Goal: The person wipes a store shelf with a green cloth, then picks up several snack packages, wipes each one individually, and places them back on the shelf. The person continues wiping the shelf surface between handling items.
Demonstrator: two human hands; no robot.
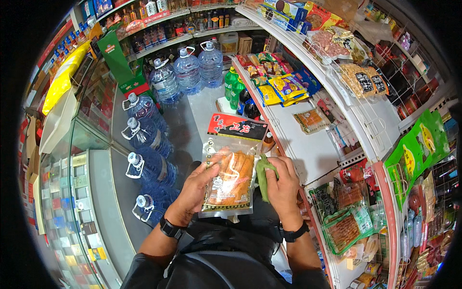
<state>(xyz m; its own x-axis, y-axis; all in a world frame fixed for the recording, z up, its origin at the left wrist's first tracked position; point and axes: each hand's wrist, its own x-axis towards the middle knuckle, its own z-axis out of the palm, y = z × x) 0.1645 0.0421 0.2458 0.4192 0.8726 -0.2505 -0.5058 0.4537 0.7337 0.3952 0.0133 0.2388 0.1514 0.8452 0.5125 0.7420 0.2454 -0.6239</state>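
My left hand (202, 186) grips the left side of a clear plastic snack packet (232, 173), thumb on its front. The packet stands nearly upright before my chest, with orange-brown strips inside and a red and black printed header. In my right hand (283, 182) is a bunched green cloth (265, 177), pinched just off the packet's right edge. Both wrists wear black bands. To the right, a similar packet (311, 121) lies flat on a white shelf (294, 144).
Large water bottles (151, 168) line the floor at left, beside a glass display case (94, 173). More water bottles (187, 70) stand ahead. Yellow snack bags (285, 88) fill the shelf's far end. Green bags (415, 148) hang from the upper shelf at right, and green soda bottles (235, 90) stand below.
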